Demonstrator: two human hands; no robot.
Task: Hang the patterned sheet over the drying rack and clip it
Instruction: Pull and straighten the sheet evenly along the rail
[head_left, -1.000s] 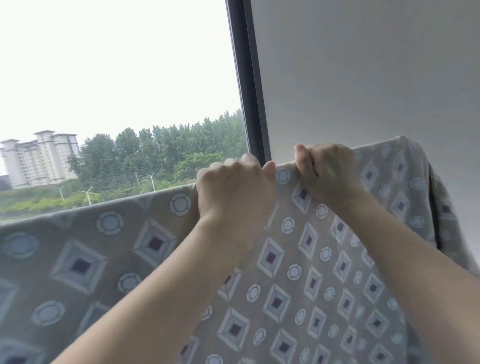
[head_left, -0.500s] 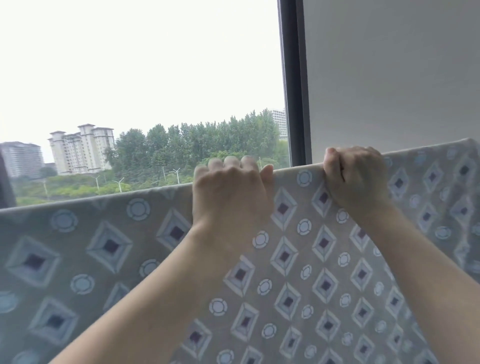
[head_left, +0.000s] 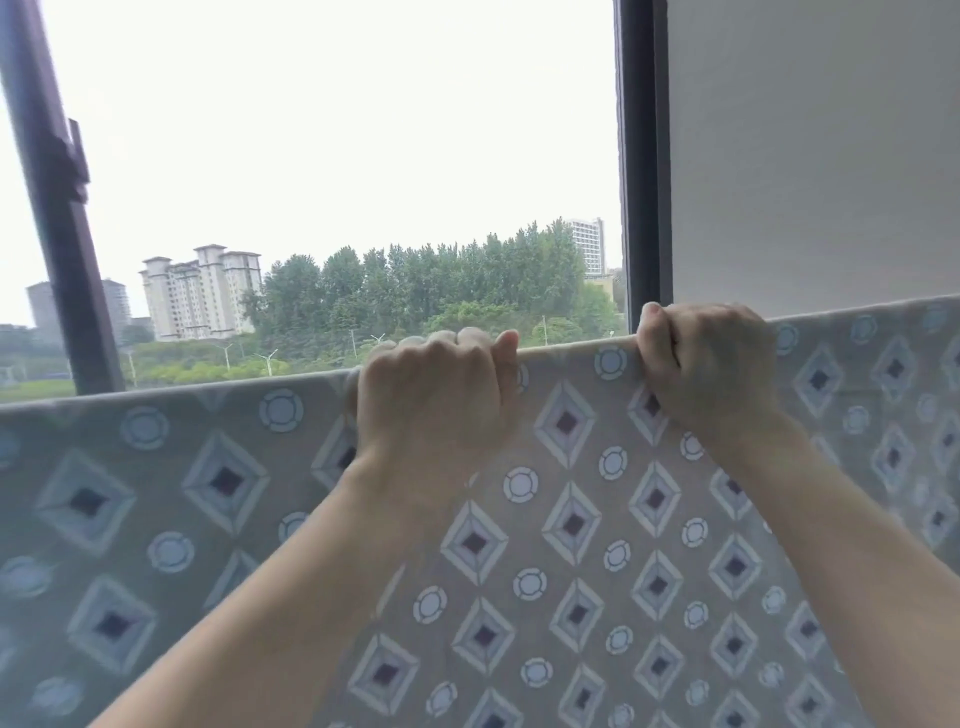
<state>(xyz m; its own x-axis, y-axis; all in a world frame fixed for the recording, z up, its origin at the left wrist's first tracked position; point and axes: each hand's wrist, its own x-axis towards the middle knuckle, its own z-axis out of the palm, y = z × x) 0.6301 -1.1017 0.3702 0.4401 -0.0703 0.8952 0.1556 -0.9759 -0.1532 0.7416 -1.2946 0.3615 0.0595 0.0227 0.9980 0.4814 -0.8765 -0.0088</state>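
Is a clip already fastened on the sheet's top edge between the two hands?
No: the top edge of the patterned sheet between the left hand and right hand is bare.

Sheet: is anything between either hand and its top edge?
Nothing visible. The left hand and right hand both curl directly over the sheet along its top fold.
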